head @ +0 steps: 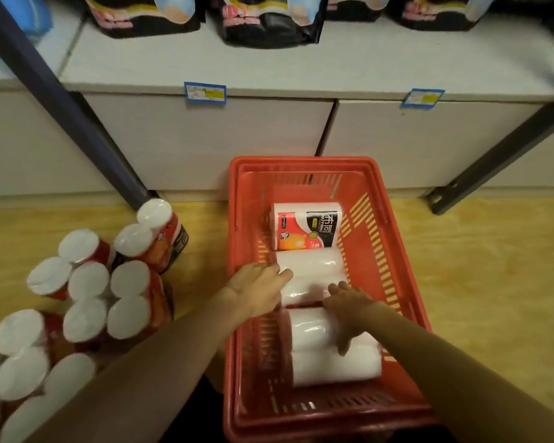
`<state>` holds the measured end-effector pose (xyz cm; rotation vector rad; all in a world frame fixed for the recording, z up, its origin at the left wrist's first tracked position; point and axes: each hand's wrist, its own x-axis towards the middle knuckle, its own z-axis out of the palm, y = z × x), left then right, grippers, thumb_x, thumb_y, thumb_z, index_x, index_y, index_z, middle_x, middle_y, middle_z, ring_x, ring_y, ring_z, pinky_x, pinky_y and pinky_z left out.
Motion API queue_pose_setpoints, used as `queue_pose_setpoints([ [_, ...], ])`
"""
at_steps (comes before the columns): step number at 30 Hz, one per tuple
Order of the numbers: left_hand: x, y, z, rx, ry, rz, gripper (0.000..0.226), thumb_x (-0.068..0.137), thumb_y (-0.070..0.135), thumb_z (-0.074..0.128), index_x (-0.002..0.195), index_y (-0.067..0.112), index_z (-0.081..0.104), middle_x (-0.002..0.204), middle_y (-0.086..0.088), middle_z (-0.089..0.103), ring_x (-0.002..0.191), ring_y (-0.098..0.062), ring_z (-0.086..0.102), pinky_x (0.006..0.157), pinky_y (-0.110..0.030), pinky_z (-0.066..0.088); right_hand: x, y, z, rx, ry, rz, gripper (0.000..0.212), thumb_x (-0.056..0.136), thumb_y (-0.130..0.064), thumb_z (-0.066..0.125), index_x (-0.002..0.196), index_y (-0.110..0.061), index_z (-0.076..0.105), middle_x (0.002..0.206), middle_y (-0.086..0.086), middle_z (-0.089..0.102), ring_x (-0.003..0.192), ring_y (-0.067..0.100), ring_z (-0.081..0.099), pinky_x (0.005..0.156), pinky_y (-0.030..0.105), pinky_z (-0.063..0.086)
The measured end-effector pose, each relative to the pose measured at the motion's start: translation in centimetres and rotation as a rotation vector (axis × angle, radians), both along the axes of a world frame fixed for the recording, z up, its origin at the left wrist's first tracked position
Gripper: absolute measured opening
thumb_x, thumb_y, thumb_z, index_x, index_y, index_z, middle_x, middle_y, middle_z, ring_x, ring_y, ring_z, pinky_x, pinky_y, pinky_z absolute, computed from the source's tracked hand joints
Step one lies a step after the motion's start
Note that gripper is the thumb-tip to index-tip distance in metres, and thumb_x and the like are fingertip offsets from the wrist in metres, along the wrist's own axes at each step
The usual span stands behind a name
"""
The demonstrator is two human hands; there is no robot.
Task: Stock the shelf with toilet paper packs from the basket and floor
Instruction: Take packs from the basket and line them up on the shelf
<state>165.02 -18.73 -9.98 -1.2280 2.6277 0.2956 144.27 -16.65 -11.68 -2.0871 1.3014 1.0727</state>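
A red plastic basket (397, 251) stands on the floor below the white shelf (205, 65). Three two-roll toilet paper packs lie in it: a far one with its label up (306, 230), a middle one showing white (314, 276), and a near one (327, 353). My left hand (258, 290) touches the left end of the middle pack, fingers over its edge. My right hand (349, 310) lies between the middle and near packs, fingers on the middle pack and thumb down over the near one. Several more packs (109, 282) stand on end on the floor to the left.
Dark shelf posts slant down at the left (61, 100) and right (499, 155). Black product bags (263, 20) sit at the back of the shelf, with bare shelf surface in front of them. Blue price tags (205, 93) hang on the shelf edge. Yellow floor stretches right of the basket.
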Motion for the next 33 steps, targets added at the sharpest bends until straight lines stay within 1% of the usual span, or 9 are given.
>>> queue_pose_setpoints([
  [4,-0.7,0.1,0.2,0.082,-0.177,0.065,0.028,0.094,0.023,0.045,0.120,0.015,0.053,0.123,-0.009,0.060,0.111,-0.031,0.060,0.088,-0.039,0.046,-0.8,-2.3,3.1,0.002,-0.125,-0.216,0.098,0.063,-0.041,0.087,0.141,-0.014,0.032,0.134,0.009,0.046,0.119,0.027,0.049,0.097,0.037,0.046],
  [7,-1.0,0.0,0.0,0.108,-0.275,0.068,0.028,0.095,0.023,0.045,0.119,0.014,0.058,0.124,-0.008,0.061,0.113,-0.029,0.059,0.092,-0.039,0.044,-1.3,-4.7,5.6,-0.168,-0.238,-0.315,0.086,0.066,-0.038,0.084,0.129,-0.015,0.031,0.114,0.007,0.059,0.104,0.028,0.060,0.086,0.037,0.051],
  [10,-1.7,0.0,-0.4,0.128,-0.301,0.093,0.028,0.095,0.022,0.045,0.115,0.013,0.061,0.123,-0.009,0.061,0.113,-0.029,0.059,0.093,-0.038,0.042,-1.6,-6.5,7.3,-0.388,-0.286,-0.312,0.080,0.067,-0.046,0.082,0.120,-0.014,0.032,0.100,0.004,0.059,0.091,0.027,0.061,0.083,0.040,0.051],
  [13,-2.8,0.5,-1.4,0.168,-0.294,0.113,0.031,0.095,0.027,0.045,0.120,0.013,0.058,0.126,-0.010,0.059,0.115,-0.031,0.058,0.091,-0.037,0.042,-1.4,-7.4,7.9,-0.461,-0.307,-0.287,0.078,0.067,-0.047,0.082,0.117,-0.014,0.031,0.095,0.003,0.056,0.082,0.025,0.054,0.076,0.037,0.046],
  [18,-5.2,0.9,-3.8,0.246,-0.229,0.123,0.035,0.094,0.029,0.047,0.124,0.013,0.053,0.128,-0.010,0.057,0.117,-0.032,0.056,0.088,-0.037,0.044,-0.8,-8.2,7.2,-0.436,-0.335,-0.284,0.079,0.067,-0.044,0.083,0.119,-0.014,0.032,0.105,0.007,0.061,0.094,0.029,0.060,0.081,0.042,0.047],
  [21,-6.8,1.5,-6.1,0.334,-0.201,0.145,0.038,0.093,0.029,0.049,0.126,0.012,0.051,0.130,-0.011,0.056,0.118,-0.031,0.055,0.091,-0.038,0.044,-0.6,-8.9,6.6,-0.416,-0.328,-0.263,0.078,0.067,-0.041,0.083,0.119,-0.014,0.032,0.109,0.008,0.061,0.098,0.030,0.059,0.078,0.039,0.043],
  [24,-7.9,2.2,-8.5,0.410,-0.199,0.170,0.052,0.090,0.034,0.056,0.135,0.011,0.045,0.136,-0.012,0.049,0.123,-0.030,0.049,0.101,-0.039,0.042,-0.6,-9.6,6.4,-0.426,-0.323,-0.219,0.079,0.069,-0.039,0.082,0.123,-0.012,0.032,0.111,0.009,0.061,0.103,0.032,0.059,0.083,0.039,0.042],
  [29,-9.5,3.0,-10.1,0.403,-0.267,0.213,0.092,0.075,0.059,0.068,0.142,0.008,0.033,0.140,-0.015,0.034,0.127,-0.035,0.035,0.110,-0.041,0.029,-0.7,-10.1,6.2,-0.456,-0.333,-0.211,0.075,0.068,-0.039,0.082,0.119,-0.011,0.033,0.116,0.011,0.060,0.107,0.034,0.057,0.087,0.041,0.041],
  [33,-9.8,2.9,-9.9,0.394,-0.301,0.219,0.090,0.073,0.058,0.071,0.140,0.007,0.038,0.140,-0.014,0.032,0.127,-0.033,0.032,0.110,-0.041,0.027,-1.1,-9.9,6.1,-0.471,-0.340,-0.200,0.075,0.068,-0.039,0.082,0.118,-0.011,0.033,0.115,0.011,0.060,0.106,0.034,0.057,0.088,0.042,0.042],
])
